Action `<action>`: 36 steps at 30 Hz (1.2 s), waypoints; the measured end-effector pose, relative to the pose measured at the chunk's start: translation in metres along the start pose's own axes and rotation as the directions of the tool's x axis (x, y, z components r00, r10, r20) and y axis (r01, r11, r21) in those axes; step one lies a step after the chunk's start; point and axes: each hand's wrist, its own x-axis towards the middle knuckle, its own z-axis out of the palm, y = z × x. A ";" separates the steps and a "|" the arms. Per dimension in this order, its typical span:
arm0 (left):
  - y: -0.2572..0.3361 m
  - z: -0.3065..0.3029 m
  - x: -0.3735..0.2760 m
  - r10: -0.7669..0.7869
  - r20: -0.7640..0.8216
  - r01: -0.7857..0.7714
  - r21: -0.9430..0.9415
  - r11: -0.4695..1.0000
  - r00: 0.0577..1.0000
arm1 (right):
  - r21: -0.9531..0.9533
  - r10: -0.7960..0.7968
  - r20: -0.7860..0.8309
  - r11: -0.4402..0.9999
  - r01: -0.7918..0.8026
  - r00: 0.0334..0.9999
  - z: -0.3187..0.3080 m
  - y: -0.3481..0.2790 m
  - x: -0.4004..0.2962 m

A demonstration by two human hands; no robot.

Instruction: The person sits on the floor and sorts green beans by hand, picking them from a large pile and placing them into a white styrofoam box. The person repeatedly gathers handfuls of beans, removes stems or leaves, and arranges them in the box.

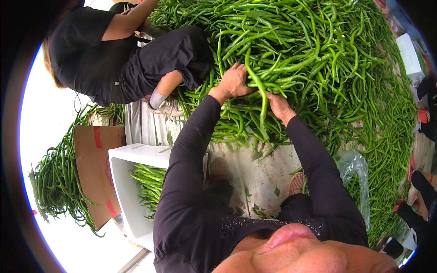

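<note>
A big heap of long green chili peppers [293, 44] spreads in front of me. My left hand [235, 82] is bent round some peppers at the heap's near side, its fingertips partly buried. Close by on the right, my right hand [278, 106] grips peppers from below, most of its fingers hidden under them. Between the two hands a bunch of peppers is gathered, and one long pepper [261, 90] lies across it, its lower end pointing towards me.
A person in black [92, 58] squats at the heap's left. Beside my left arm, a white foam box [119, 181] lies with peppers inside. A cardboard box [89, 160] with more peppers stands beyond it. A clear plastic bag [356, 167] lies at right, near another white foam box [408, 56].
</note>
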 end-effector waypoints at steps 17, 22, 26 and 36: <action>0.121 0.011 -0.067 0.018 -0.106 -0.021 -0.025 0.999 0.994 | 0.344 0.193 0.192 0.905 -0.250 0.962 -0.036 0.003 -0.105; 0.177 0.016 -0.094 0.027 -0.026 -0.028 -0.033 0.999 0.999 | 0.415 0.239 0.079 0.875 -0.250 0.968 -0.060 0.007 -0.170; 0.215 0.026 -0.109 0.070 0.016 -0.070 -0.013 0.997 0.997 | 0.455 0.257 0.005 0.860 -0.231 0.966 -0.080 0.018 -0.220; 0.243 0.112 -0.136 0.398 0.196 -0.443 0.433 0.785 0.896 | 0.327 0.492 -0.228 0.851 -0.410 0.840 -0.158 0.077 -0.274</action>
